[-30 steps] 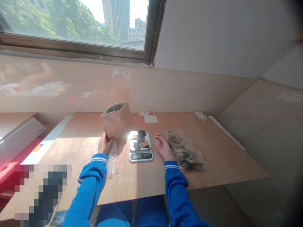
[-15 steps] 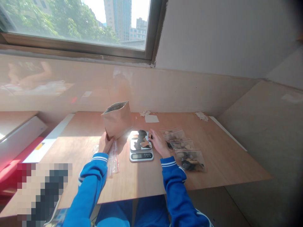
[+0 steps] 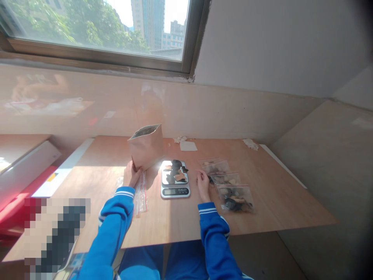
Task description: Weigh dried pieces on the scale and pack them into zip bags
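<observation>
A small digital scale (image 3: 175, 190) sits mid-table with several dark and orange dried pieces (image 3: 175, 173) on its shiny plate. My left hand (image 3: 131, 175) grips the bottom corner of an open brown paper pouch (image 3: 146, 146) standing upright left of the scale. My right hand (image 3: 202, 185) rests on the table just right of the scale, fingers loosely curled and empty, beside three clear zip bags (image 3: 227, 184) filled with dried pieces.
A stack of empty zip bags with red strips (image 3: 140, 192) lies under my left wrist. A white paper slip (image 3: 188, 146) and crumpled scraps (image 3: 250, 144) lie near the wall. The plywood table (image 3: 276, 202) ends near my lap. White and red boards (image 3: 43, 171) lie at left.
My right hand went from the zip bags to the scale plate, dropped a piece there, and has drawn back to the table right of the scale. The left hand stayed on the pouch.
</observation>
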Action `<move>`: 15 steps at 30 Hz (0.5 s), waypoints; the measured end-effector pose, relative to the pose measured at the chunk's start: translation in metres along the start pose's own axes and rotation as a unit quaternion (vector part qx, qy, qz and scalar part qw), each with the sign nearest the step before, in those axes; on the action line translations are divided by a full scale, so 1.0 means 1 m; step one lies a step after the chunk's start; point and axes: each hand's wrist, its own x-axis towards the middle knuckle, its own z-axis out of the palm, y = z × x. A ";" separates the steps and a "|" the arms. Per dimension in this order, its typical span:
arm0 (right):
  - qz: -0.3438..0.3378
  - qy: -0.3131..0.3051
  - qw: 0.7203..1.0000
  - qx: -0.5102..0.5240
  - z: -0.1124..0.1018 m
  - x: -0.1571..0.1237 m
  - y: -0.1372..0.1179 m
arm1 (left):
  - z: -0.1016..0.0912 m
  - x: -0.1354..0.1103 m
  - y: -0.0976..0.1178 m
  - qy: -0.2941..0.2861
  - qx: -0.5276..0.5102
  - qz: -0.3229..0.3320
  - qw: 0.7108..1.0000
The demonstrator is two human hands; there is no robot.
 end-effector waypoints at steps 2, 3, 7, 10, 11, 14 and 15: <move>0.008 0.008 1.000 0.014 -0.007 -0.008 0.010 | 0.001 -0.002 0.003 0.033 -0.028 -0.002 0.999; 0.011 0.011 1.000 0.022 -0.010 -0.012 0.013 | 0.001 -0.004 0.004 0.059 -0.046 0.000 0.997; 0.035 0.030 0.998 0.035 -0.015 -0.023 0.012 | -0.002 -0.009 0.012 0.182 -0.103 0.033 0.977; 0.054 0.038 0.997 0.036 -0.015 -0.027 0.007 | -0.018 -0.014 0.030 0.253 -0.106 0.041 0.961; 0.058 0.038 0.997 0.037 -0.015 -0.027 0.006 | -0.026 -0.017 0.039 0.265 -0.103 0.042 0.958; 0.049 0.032 0.998 0.036 -0.014 -0.028 0.005 | -0.051 -0.035 0.067 0.204 -0.114 0.043 0.972; 0.039 0.032 0.998 0.030 -0.014 -0.028 0.005 | -0.057 -0.043 0.073 0.157 -0.108 0.035 0.981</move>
